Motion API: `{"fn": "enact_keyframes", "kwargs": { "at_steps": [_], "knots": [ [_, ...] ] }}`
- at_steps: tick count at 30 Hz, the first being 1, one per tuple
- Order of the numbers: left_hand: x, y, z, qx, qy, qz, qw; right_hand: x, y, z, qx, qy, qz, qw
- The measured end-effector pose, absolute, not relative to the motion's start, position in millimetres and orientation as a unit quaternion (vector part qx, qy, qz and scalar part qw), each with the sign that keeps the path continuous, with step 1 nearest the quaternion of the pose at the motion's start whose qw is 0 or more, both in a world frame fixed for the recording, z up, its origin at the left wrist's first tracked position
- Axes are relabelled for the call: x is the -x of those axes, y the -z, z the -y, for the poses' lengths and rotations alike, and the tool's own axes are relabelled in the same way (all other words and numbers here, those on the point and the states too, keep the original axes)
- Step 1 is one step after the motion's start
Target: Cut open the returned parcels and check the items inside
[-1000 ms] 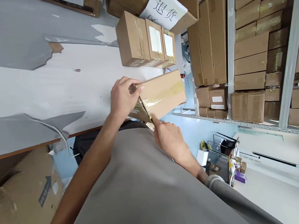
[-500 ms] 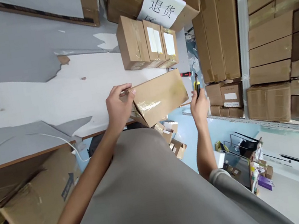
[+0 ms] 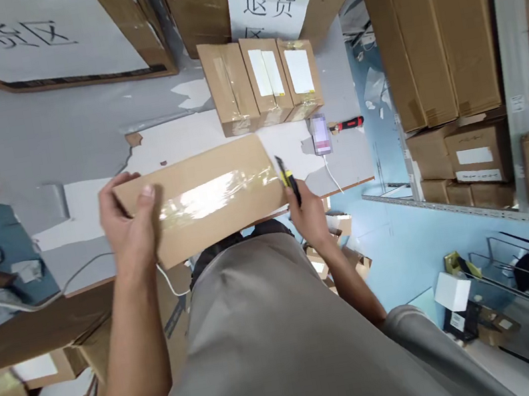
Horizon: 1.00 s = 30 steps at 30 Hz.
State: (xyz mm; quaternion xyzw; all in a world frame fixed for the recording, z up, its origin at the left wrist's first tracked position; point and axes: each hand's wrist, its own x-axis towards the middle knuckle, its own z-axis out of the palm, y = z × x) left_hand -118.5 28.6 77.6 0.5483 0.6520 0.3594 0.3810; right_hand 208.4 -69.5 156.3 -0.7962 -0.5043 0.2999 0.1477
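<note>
A long cardboard box (image 3: 214, 233) lies slightly tilted in front of my body, with shiny clear tape along its upper face. My left hand (image 3: 128, 214) grips its left end, thumb on the top face and fingers round the far side. In my right hand (image 3: 308, 214) is a yellow and black utility knife (image 3: 288, 177), its tip pointing up and away from me. That hand sits against or just beside the box's right end; I cannot tell whether they touch.
Three taped boxes (image 3: 265, 83) stand in a row behind. To the right lie a phone (image 3: 321, 134) on a white cable and a red and black tool (image 3: 348, 124). Large labelled cartons (image 3: 196, 6) line the back. Shelves with boxes (image 3: 480, 152) rise at right; an open carton (image 3: 99, 334) is at lower left.
The box has turned so its taped face shows more, and it sits further left in view. My right hand has brought the knife close to its right end. The view has shifted.
</note>
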Motion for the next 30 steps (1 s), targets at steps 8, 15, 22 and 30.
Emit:
{"fn": "enact_keyframes", "kwargs": {
  "at_steps": [8, 15, 22, 30],
  "knots": [
    [89, -132, -39, -0.635, -0.360, -0.659, 0.181, -200, -159, 55, 0.745, -0.364, 0.536, 0.160],
    [-13, -140, -31, -0.760, -0.267, -0.493, 0.329, -216, -179, 55, 0.735, -0.385, 0.531, 0.171],
    [-13, -129, -27, -0.734, -0.274, -0.516, 0.347, -201, -190, 55, 0.716, -0.393, 0.558, 0.147],
    [-9, -123, -23, -0.776, -0.251, -0.499, 0.293, -192, -188, 48, 0.720, -0.381, 0.570, 0.107]
  ]
}}
